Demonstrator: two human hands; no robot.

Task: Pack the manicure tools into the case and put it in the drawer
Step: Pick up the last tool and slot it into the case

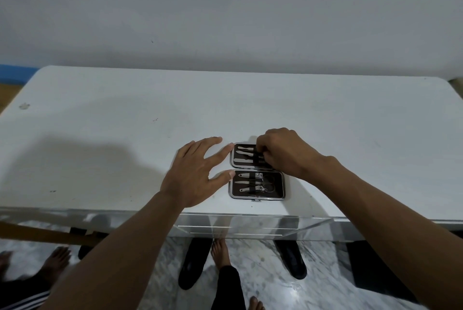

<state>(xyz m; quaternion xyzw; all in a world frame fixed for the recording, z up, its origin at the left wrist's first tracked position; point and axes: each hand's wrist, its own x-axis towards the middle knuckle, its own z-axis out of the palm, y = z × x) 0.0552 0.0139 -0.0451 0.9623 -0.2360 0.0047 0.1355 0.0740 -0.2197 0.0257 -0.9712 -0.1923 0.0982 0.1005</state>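
A small dark manicure case point(279, 187) lies open flat on the white table point(125, 134), near its front edge. The near half holds clippers and scissors under elastic straps. Three slim metal tools point(244, 153) sit in the far half. My right hand point(285, 153) covers the right side of the far half, fingers pinched on the end of a tool there. My left hand point(195, 171) rests flat on the table, its fingertips touching the case's left edge. A clear acrylic drawer point(250, 228) sits under the table's front edge, below the case.
A pale wall rises behind the table. Below the table edge are a marble floor, a pair of black slippers point(193, 264), and bare feet. Another person's feet point(52, 259) stand at the lower left. A brown strap point(37, 234) runs along the left front.
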